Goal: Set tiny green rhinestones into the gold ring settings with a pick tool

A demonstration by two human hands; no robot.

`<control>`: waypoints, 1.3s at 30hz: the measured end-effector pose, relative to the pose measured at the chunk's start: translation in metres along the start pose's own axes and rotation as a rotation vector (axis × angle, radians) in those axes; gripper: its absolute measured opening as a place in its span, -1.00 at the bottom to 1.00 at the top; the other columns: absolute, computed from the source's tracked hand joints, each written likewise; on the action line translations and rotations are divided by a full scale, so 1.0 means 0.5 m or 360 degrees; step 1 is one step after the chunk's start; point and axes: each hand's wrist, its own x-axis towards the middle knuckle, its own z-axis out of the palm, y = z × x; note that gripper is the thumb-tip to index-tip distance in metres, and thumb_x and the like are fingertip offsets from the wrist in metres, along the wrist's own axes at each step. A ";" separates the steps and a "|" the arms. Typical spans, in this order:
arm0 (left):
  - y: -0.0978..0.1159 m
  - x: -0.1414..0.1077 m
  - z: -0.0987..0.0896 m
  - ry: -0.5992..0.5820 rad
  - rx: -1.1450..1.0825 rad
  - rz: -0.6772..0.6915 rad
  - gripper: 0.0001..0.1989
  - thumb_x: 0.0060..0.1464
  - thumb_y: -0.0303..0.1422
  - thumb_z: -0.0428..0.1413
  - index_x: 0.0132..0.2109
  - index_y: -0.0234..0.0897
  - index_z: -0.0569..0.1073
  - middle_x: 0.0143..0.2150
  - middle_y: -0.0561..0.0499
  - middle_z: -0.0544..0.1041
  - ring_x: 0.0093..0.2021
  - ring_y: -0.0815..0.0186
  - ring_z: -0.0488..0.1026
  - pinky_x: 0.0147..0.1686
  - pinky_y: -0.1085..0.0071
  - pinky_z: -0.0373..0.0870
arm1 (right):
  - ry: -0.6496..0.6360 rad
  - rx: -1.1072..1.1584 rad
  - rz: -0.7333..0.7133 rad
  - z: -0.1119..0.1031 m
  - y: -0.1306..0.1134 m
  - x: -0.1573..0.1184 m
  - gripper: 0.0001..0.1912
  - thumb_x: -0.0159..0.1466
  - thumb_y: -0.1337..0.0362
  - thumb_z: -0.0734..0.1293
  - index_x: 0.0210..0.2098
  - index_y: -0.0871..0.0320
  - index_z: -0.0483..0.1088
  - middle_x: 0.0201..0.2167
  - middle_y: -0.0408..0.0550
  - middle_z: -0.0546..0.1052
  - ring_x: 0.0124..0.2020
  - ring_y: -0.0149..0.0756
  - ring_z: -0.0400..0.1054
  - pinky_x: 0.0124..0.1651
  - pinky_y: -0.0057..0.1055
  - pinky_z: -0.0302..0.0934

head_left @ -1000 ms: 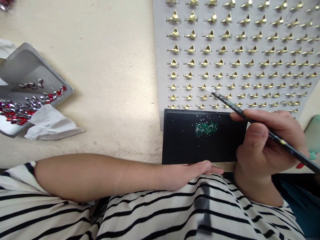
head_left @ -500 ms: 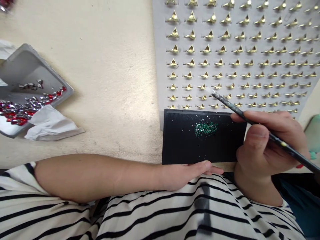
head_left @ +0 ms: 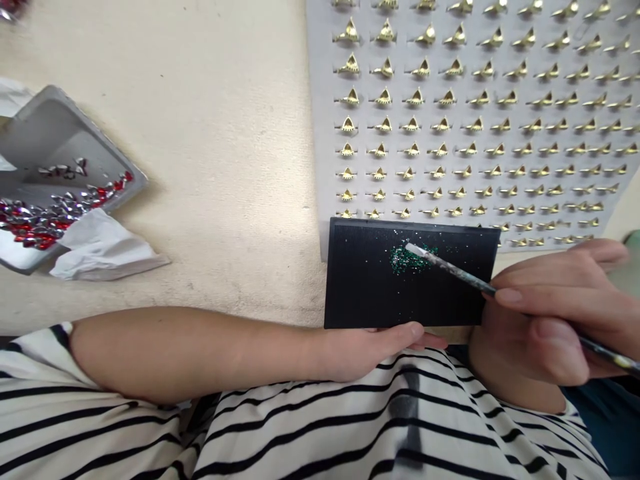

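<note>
In my right hand (head_left: 560, 313) is a thin dark stick (head_left: 463, 275) with a pale tip, held between thumb and fingers. Its tip touches or hovers over a scatter of tiny green and clear stones (head_left: 406, 259) on a black ridged tray (head_left: 360, 287). My left hand (head_left: 385, 343) lies along the tray's near edge, thumb and fingers stretched out; part of the fingers is hidden. Beyond the tray, a light grey board (head_left: 323, 133) carries rows of gold-coloured rings (head_left: 385, 125) with triangular tops.
At the left, a grey tray (head_left: 100, 127) holds red and silver stones (head_left: 50, 217), with crumpled white paper (head_left: 100, 250) over its near corner. Part of a pale green object (head_left: 631, 267) shows at the right edge.
My right hand has moved down and to the right. The stick's tip has gone from above the rings to the green stones. My left hand stays where it was.
</note>
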 end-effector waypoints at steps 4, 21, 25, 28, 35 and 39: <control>0.010 -0.003 0.001 -0.0001 -0.0007 -0.0040 -0.38 0.42 -0.21 -0.34 0.29 -0.56 0.34 0.30 -0.16 0.42 0.30 0.27 0.35 0.47 0.32 -0.20 | -0.0054 -0.0031 0.0040 0.002 0.000 -0.001 -0.77 0.19 0.32 0.17 -0.43 0.03 0.46 -0.54 -0.29 0.47 -0.50 -0.47 0.35 -0.13 -0.19 -0.07; 0.024 -0.004 0.001 0.0009 0.0045 -0.0064 -0.40 0.41 -0.28 -0.35 0.28 -0.60 0.34 0.29 -0.16 0.44 0.29 0.28 0.37 0.47 0.33 -0.19 | 0.0285 0.0053 -0.0207 0.039 0.018 -0.003 -0.70 0.27 0.18 0.19 -0.52 0.06 0.43 -0.61 -0.31 0.45 -0.61 -0.49 0.28 -0.18 -0.19 -0.14; 0.019 -0.003 0.000 -0.0001 -0.0002 -0.0043 -0.40 0.42 -0.26 -0.34 0.29 -0.61 0.33 0.31 -0.15 0.40 0.32 0.29 0.33 0.45 0.37 -0.10 | 0.0186 0.0029 -0.0178 0.035 0.013 -0.004 -0.69 0.30 0.13 0.20 -0.48 0.06 0.45 -0.57 -0.31 0.48 -0.56 -0.49 0.33 -0.19 -0.20 -0.11; 0.019 -0.003 0.000 -0.0006 -0.0010 -0.0043 -0.40 0.42 -0.25 -0.33 0.29 -0.61 0.33 0.32 -0.15 0.39 0.34 0.30 0.30 0.44 0.39 -0.06 | 0.0166 0.0018 -0.0186 0.034 0.011 -0.003 -0.67 0.30 0.09 0.20 -0.47 0.07 0.46 -0.56 -0.30 0.48 -0.55 -0.48 0.35 -0.20 -0.20 -0.11; 0.022 -0.004 0.001 0.0002 0.0021 -0.0029 -0.39 0.41 -0.26 -0.33 0.27 -0.63 0.34 0.32 -0.16 0.40 0.33 0.30 0.31 0.44 0.41 -0.05 | 0.0259 0.0012 -0.0137 0.047 0.007 -0.002 -0.67 0.30 0.08 0.19 -0.51 0.03 0.44 -0.62 -0.35 0.45 -0.62 -0.49 0.29 -0.16 -0.19 -0.02; 0.022 -0.005 0.000 0.0012 0.0058 -0.0016 -0.40 0.41 -0.27 -0.34 0.27 -0.61 0.35 0.30 -0.15 0.42 0.31 0.30 0.33 0.45 0.39 -0.12 | 0.0216 0.0039 -0.0136 0.042 0.007 -0.003 -0.69 0.30 0.10 0.19 -0.48 0.02 0.45 -0.61 -0.35 0.46 -0.60 -0.48 0.31 -0.05 -0.19 0.04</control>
